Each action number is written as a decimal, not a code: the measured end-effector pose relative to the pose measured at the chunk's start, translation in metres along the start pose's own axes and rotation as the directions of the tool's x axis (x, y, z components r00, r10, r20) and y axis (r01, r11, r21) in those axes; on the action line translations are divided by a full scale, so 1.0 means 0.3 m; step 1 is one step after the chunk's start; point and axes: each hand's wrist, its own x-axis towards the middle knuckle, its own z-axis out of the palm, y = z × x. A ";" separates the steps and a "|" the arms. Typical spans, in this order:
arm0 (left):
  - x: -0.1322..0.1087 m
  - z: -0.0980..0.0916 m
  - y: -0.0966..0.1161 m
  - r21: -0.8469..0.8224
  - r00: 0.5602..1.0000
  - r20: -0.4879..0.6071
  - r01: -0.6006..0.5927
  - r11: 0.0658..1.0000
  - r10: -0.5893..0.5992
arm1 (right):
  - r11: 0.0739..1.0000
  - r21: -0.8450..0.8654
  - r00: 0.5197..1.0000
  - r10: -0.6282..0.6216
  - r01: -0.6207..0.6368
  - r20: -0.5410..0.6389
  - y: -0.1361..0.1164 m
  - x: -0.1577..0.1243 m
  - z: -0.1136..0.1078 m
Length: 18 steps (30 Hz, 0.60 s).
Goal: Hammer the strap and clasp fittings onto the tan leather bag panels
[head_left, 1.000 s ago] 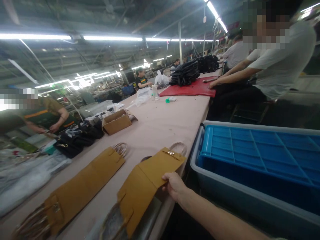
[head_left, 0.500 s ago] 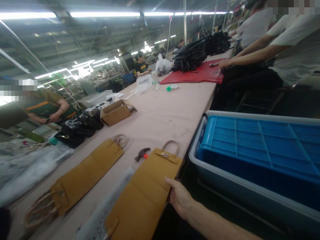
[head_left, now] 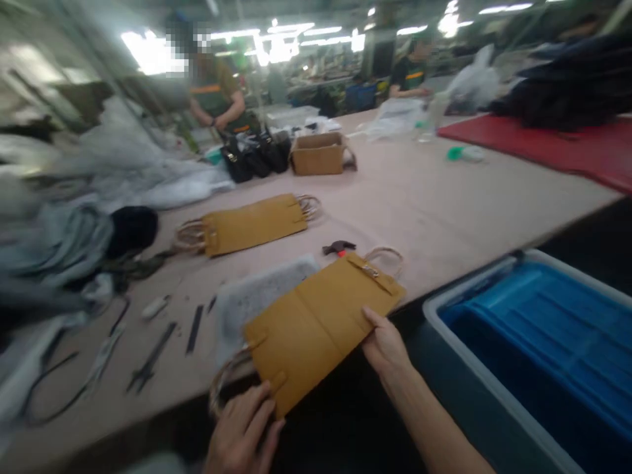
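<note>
Right hand (head_left: 388, 349) gripping tan panel (head_left: 316, 316), hammer (head_left: 338, 248) beyond

The single view looks from the person's head, forward and down at the worktable (head_left: 424, 197), with the left hand (head_left: 244, 428) and right hand (head_left: 388, 345) close below. It faces the table's edge aslant, from near left towards far right, and reaches past the cardboard box (head_left: 317, 158) to a far-left co-worker (head_left: 217, 102).

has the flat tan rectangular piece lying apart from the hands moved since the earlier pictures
No. The flat tan rectangular piece lies on the near side of the open brown cardboard box, as before; only the view has turned.
</note>
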 end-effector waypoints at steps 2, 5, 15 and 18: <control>-0.011 -0.019 0.040 0.011 0.997 0.010 0.079 0.997 -0.079 | 0.998 -0.062 1.000 -0.012 0.010 -0.020 -0.003 0.029 0.004; -0.025 -0.026 0.045 0.047 0.971 -0.107 0.222 0.974 -0.216 | 0.991 -0.127 0.998 -0.047 0.041 -0.051 -0.004 0.059 0.014; -0.065 -0.001 -0.008 -0.622 0.023 0.253 0.769 -0.145 -0.967 | 0.974 -0.203 0.992 -0.115 0.104 -0.047 0.001 0.061 -0.009; -0.036 -0.008 -0.010 -0.678 -0.025 0.528 0.590 -0.439 -0.849 | 0.974 -0.199 0.992 -0.119 0.112 -0.027 -0.003 0.061 -0.020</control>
